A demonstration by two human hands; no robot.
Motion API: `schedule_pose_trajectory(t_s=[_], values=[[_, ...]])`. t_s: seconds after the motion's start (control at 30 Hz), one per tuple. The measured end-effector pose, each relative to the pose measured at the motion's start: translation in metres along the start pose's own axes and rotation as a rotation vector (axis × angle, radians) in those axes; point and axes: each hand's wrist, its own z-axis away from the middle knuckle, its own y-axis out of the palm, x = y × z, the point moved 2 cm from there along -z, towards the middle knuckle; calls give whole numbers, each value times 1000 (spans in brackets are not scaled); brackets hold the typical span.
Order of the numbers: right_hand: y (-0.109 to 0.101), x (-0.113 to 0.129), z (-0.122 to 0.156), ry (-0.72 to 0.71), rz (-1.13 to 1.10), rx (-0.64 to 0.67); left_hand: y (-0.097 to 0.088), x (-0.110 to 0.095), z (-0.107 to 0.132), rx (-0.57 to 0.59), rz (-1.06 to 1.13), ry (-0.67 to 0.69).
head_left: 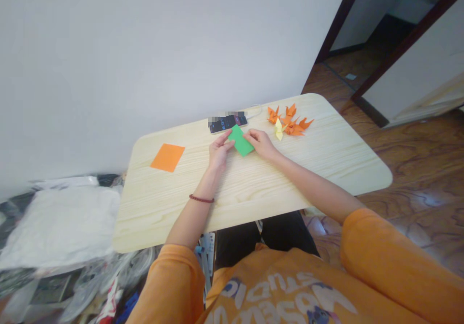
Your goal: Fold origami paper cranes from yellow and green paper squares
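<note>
L hand [219, 151] & R hand [260, 144] just apart, fingers [226, 139] pointing twd each other.

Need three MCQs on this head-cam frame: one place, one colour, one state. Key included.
1. Where does the orange paper lie?
A) On the floor
B) On the wooden table, left of the hands
C) On the phone

2. What colour is the paper between the hands?
A) Yellow
B) Orange
C) Green

3. How do the left hand and right hand stand to that paper?
A) Both have fingers on it
B) Only the right touches it
C) Neither touches it

Answers:
1. B, the sheet lies flat on the tabletop.
2. C, the green paper shows between them.
3. A, fingers of both hands touch its edges.
</note>
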Motion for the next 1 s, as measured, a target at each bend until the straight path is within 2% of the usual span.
schedule_pose_trajectory(t_s=[0.17,0.27,0.37,0.5,0.77,0.9,1.0], values=[[-3,1,1,20,14,-3,-21,-12,-11,-126,-8,82],[-4,1,2,41,-70,3,-28,-17,-13,-147,-29,115],[-1,1,1,40,-189,34,-22,-14,-9,-108,-38,111],[1,-1,-1,-1,-298,30,-6,-5,1,-12,-68,93],[1,3,-2,50,-338,60,5,-4,12,76,-236,151],[2,6,0,96,-329,118,8,-2,12,86,-208,183],[2,8,0,114,-317,110,8,-1,11,55,-174,160]])
